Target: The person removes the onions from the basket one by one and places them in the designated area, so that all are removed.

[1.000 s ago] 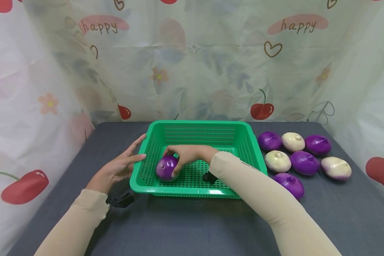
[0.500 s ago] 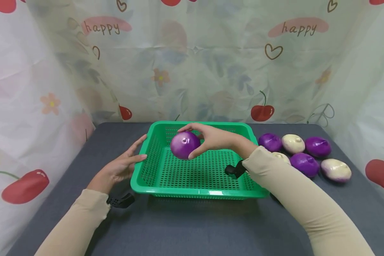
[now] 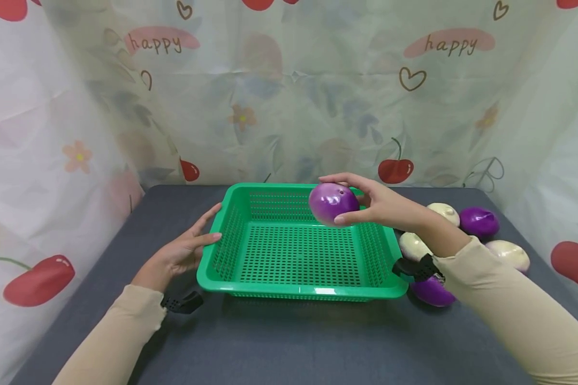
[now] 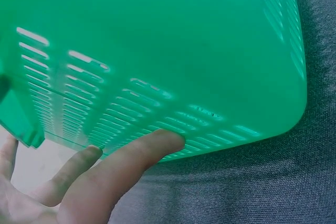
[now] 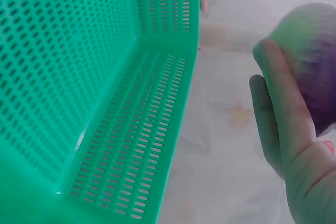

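My right hand point(image 3: 385, 206) grips a round, glossy purple onion-shaped vegetable point(image 3: 332, 203), its thumb low in front and its fingers over the top. In the head view this vegetable overlaps the back right part of a green perforated basket point(image 3: 270, 290), held above it. The right wrist view shows the same vegetable point(image 5: 320, 61) at the right edge, beside the basket's wall point(image 5: 126, 135). My left hand point(image 3: 180, 254) is at the basket's left side with fingers extended. In the left wrist view its fingertips point(image 4: 165, 139) lie against the slotted outer wall point(image 4: 173, 35).
To the basket's right lie several similar vegetables, among them a purple one point(image 3: 479, 222), a pale one point(image 3: 510, 254) and a purple one point(image 3: 432, 292) near the front, partly behind my right forearm. A dark cloth point(image 3: 289, 342) covers the table. A printed curtain point(image 3: 318, 107) hangs behind.
My right hand has lifted the purple vegetable from the left part of the basket's floor and carried it up and to the right. My left hand and the basket have stayed put.
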`<state>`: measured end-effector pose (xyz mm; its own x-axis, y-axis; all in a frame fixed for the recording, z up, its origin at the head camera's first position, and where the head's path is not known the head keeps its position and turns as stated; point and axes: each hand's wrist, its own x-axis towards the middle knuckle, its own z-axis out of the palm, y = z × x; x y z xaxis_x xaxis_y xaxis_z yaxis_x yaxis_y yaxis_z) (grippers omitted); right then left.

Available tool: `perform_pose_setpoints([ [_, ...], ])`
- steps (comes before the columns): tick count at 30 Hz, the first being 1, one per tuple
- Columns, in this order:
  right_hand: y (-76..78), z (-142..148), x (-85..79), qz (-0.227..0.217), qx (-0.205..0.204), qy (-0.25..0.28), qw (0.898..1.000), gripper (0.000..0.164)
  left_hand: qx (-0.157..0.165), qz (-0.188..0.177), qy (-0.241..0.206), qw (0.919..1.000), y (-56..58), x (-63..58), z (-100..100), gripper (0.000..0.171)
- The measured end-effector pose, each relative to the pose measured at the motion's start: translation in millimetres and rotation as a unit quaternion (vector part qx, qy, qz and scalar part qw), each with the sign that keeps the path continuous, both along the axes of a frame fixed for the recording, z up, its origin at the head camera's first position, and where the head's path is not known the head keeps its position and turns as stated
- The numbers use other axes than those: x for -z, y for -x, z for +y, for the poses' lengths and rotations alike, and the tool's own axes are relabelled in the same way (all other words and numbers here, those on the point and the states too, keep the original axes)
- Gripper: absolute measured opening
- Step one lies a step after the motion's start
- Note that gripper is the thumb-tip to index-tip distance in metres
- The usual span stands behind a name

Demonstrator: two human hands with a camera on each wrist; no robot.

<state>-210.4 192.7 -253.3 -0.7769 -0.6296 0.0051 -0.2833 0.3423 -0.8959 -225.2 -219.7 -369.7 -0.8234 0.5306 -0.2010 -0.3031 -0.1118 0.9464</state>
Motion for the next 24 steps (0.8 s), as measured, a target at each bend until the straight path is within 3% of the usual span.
perform_pose_setpoints([
  [6,-15.6,20.6,7.4,0.022,0.029,0.012,0.999,0.078,0.000,0.000,0.002,1.0000,-0.4,-0.5,-0.1,0.079],
  [13,-30.0,44.9,19.8,0.071,0.042,0.018,0.996,0.073,0.000,0.005,0.005,1.0000,-0.5,0.7,0.6,0.077],
  [20,-45.0,74.0,31.0,0.065,0.074,0.030,0.995,0.069,-0.006,0.000,0.008,1.0000,-1.3,0.8,0.3,0.076],
  [24,-55.1,89.4,37.9,0.067,0.079,0.056,0.993,0.079,-0.008,0.002,0.013,0.9999,-1.1,1.3,-0.1,0.076],
])
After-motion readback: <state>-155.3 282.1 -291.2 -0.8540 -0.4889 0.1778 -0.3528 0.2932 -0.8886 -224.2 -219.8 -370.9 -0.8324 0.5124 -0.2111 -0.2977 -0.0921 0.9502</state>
